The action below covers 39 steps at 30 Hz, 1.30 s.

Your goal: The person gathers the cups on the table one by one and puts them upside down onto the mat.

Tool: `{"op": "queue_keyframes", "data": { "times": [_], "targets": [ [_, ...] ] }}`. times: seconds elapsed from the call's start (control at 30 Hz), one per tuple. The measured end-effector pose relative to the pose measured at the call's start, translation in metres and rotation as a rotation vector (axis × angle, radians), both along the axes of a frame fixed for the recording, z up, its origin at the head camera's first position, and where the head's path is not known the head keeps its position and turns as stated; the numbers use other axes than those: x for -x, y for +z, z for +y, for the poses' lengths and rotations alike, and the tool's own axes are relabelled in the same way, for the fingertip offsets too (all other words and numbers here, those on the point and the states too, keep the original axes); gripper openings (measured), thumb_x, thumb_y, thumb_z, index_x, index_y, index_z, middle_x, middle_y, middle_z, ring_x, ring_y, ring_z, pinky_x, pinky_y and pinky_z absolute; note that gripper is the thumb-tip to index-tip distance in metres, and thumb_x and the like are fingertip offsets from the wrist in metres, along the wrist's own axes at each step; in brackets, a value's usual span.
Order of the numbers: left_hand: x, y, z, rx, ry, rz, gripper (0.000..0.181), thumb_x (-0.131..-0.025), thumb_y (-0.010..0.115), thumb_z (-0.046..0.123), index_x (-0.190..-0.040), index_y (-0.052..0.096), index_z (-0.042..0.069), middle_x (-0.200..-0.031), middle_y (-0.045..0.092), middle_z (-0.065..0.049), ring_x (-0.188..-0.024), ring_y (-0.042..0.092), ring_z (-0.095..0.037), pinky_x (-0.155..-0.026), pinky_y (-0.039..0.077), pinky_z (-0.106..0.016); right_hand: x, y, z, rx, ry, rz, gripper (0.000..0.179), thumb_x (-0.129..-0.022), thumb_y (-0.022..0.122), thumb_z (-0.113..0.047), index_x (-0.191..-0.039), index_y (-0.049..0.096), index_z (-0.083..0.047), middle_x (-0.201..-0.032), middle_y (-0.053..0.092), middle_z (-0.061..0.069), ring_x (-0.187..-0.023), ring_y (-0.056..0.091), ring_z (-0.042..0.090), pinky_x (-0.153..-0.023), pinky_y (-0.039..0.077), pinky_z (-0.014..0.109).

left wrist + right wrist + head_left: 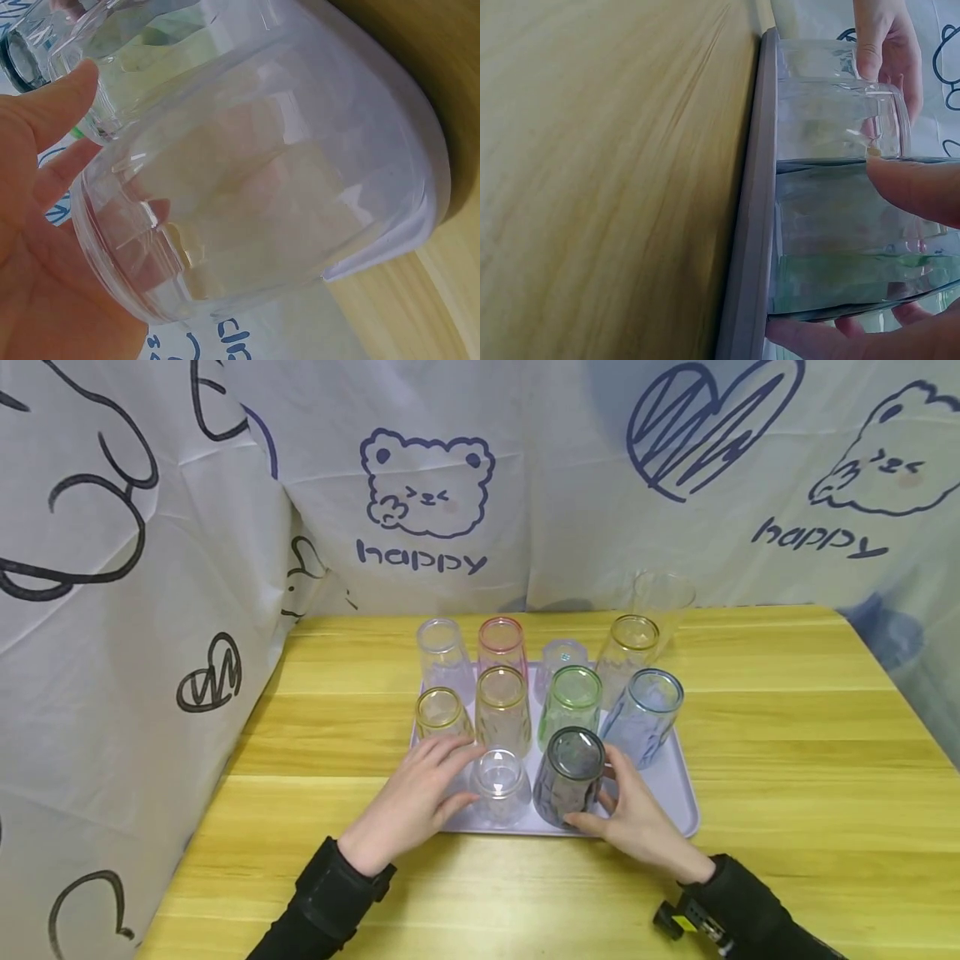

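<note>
Several upturned glasses stand on a pale lilac tray [678, 793]. My right hand [637, 818] holds a dark grey glass [567, 785] at the tray's front, thumb on the near side and fingers round the far side. The right wrist view shows this grey glass [847, 225] between thumb and fingers. To its left stands a clear glass [500, 789]. My left hand [412, 797] hovers beside that one, fingers and thumb loosely spread towards it. Another clear glass [247, 187] fills the left wrist view, mostly hidden under the left hand from above.
Behind stand a green glass [573, 706], a blue glass [645, 718], amber-rimmed glasses [502, 714] and a pink-rimmed glass [502, 643]. A tall clear glass [667, 597] stands beyond the tray at the back right. A drawn-on white cloth [540, 527] hangs behind the wooden table [810, 760].
</note>
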<state>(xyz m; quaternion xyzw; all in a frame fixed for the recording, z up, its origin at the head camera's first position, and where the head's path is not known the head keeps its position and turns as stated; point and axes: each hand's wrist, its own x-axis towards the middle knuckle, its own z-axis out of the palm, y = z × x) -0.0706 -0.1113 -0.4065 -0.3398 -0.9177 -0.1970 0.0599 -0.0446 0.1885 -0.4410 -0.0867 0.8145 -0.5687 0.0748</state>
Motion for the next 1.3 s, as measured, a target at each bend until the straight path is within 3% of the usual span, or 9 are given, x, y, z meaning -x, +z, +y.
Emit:
{"op": "queue_keyframes", "data": {
  "times": [0.5, 0.8, 0.93, 1.1, 1.2, 1.3],
  "targets": [
    [-0.001, -0.004, 0.003, -0.037, 0.046, 0.022, 0.060, -0.087, 0.076, 0.034, -0.139, 0.058, 0.009, -0.136, 0.063, -0.012, -0.128, 0.056, -0.030, -0.113, 0.043, -0.050, 0.005, -0.007, 0.004, -0.026, 0.050, 0.025, 0.089, -0.076, 0.085, -0.005, -0.147, 0.033, -0.002, -0.144, 0.046, 0.023, -0.137, 0.043, 0.048, -0.111, 0.037, 0.064],
    [-0.001, -0.001, 0.002, -0.030, 0.046, -0.024, 0.058, -0.090, 0.074, 0.036, -0.140, 0.057, 0.011, -0.139, 0.061, -0.008, -0.131, 0.055, -0.027, -0.115, 0.043, -0.047, 0.002, -0.002, 0.007, -0.046, 0.061, 0.065, 0.086, -0.075, 0.087, -0.008, -0.143, 0.037, -0.002, -0.137, 0.053, 0.021, -0.132, 0.049, 0.045, -0.111, 0.040, 0.060],
    [0.000, 0.003, 0.002, -0.045, 0.041, -0.045, 0.057, -0.091, 0.073, 0.036, -0.140, 0.057, 0.012, -0.139, 0.061, -0.006, -0.132, 0.055, -0.025, -0.116, 0.042, -0.046, -0.001, 0.006, 0.010, -0.018, 0.065, 0.085, 0.082, -0.079, 0.086, -0.012, -0.144, 0.037, -0.005, -0.137, 0.052, 0.016, -0.132, 0.050, 0.026, -0.114, 0.040, 0.051],
    [0.001, 0.010, 0.000, -0.059, 0.051, -0.073, 0.055, -0.094, 0.069, 0.037, -0.141, 0.056, 0.012, -0.140, 0.061, -0.006, -0.133, 0.056, -0.025, -0.114, 0.045, -0.045, -0.003, 0.015, 0.016, 0.068, 0.064, 0.140, 0.074, -0.085, 0.079, -0.005, -0.146, 0.036, -0.004, -0.139, 0.049, 0.012, -0.127, 0.047, -0.005, -0.115, 0.042, 0.022],
    [0.001, 0.015, -0.002, -0.073, 0.060, -0.074, 0.053, -0.095, 0.068, 0.036, -0.141, 0.056, 0.012, -0.139, 0.062, -0.007, -0.131, 0.057, -0.025, -0.112, 0.047, -0.044, -0.004, 0.022, 0.020, 0.134, 0.076, 0.190, 0.070, -0.087, 0.073, 0.003, -0.146, 0.035, 0.000, -0.139, 0.048, 0.007, -0.127, 0.047, -0.008, -0.111, 0.040, 0.011],
    [0.002, 0.019, -0.004, -0.102, 0.060, -0.052, 0.050, -0.095, 0.069, 0.032, -0.139, 0.058, 0.011, -0.137, 0.063, -0.008, -0.128, 0.059, -0.025, -0.109, 0.050, -0.044, -0.005, 0.027, 0.025, 0.210, 0.093, 0.248, 0.068, -0.087, 0.067, 0.013, -0.145, 0.033, 0.007, -0.137, 0.049, 0.001, -0.128, 0.050, -0.002, -0.110, 0.042, 0.012]
  ]
}}
